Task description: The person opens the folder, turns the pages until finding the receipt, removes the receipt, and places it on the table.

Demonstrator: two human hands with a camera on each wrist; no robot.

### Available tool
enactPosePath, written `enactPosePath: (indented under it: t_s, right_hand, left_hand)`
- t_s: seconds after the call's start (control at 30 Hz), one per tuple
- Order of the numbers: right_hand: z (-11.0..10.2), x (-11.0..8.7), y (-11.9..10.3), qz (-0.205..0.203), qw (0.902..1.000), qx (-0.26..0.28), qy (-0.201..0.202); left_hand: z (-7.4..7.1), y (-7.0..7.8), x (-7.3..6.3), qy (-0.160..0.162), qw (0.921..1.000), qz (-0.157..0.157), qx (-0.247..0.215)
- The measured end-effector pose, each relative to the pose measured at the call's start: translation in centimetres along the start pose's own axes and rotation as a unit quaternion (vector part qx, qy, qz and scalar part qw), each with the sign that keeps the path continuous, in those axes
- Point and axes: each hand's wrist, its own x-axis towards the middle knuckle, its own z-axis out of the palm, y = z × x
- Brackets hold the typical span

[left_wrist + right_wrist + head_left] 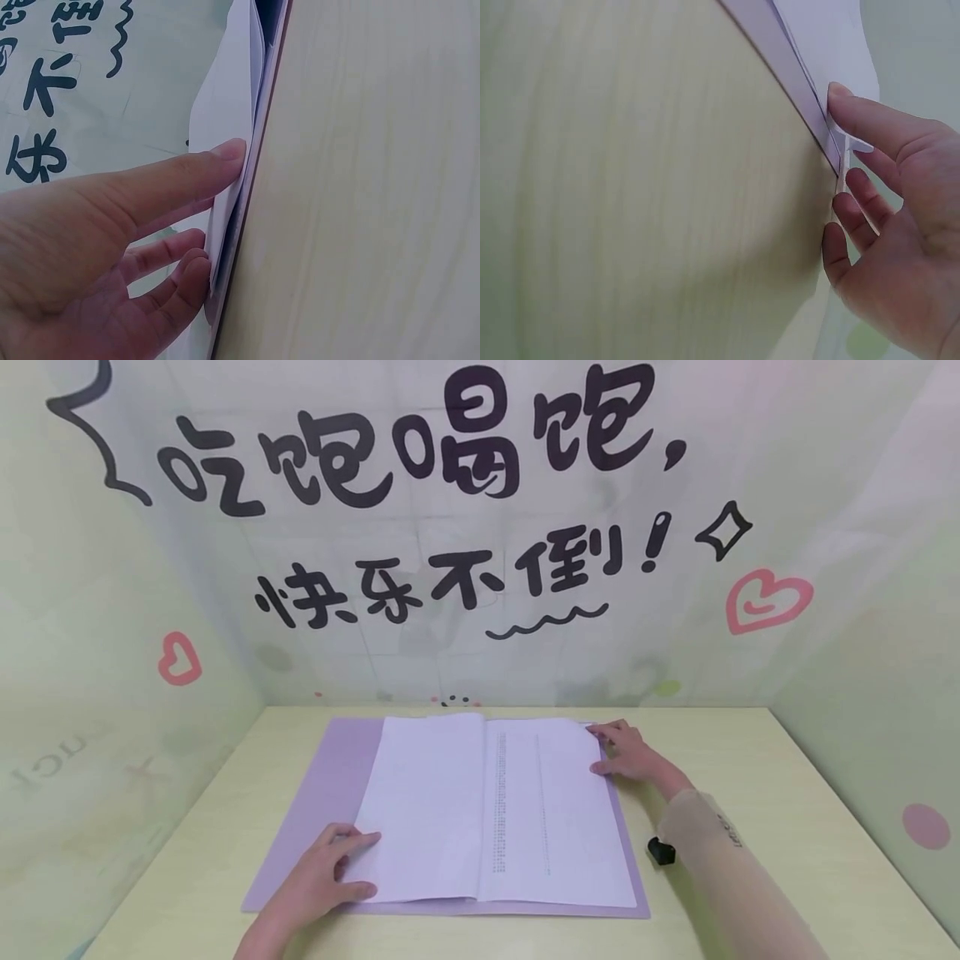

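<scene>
A folder with a light purple cover (300, 814) lies spread on the table, with white sheets inside. The left page (427, 810) looks blank; the right page (577, 827) carries narrow columns of small print. On the lower left of the blank page rests my left hand (318, 872), fingers apart, its thumb (225, 154) pressing near the front edge. My right hand (630, 752) is at the far right corner of the printed page. There the thumb and index finger pinch the page's corner (859, 144), which is turned up between them.
A small black object (661, 852) lies on the pale wood table (757, 785), right of the folder and beside my right sleeve (720, 860). Behind the table hangs a light backdrop (450, 660) with large black lettering, and more cloth flanks both sides.
</scene>
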Motion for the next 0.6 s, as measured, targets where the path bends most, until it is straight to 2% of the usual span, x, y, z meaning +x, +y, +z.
enactPosePath:
  t_s: [0.17,0.6]
  right_hand:
    - [0.29,0.11,-0.09,-0.009,0.9999,0.0,0.011]
    - [0.64,0.37,0.18,0.001,0.9971,0.058,0.048]
  left_hand:
    - [-0.1,0.05,-0.18,-0.004,1.0,0.003,-0.003]
    - [-0.07,0.14,-0.13,-0.005,0.9999,-0.009,-0.002]
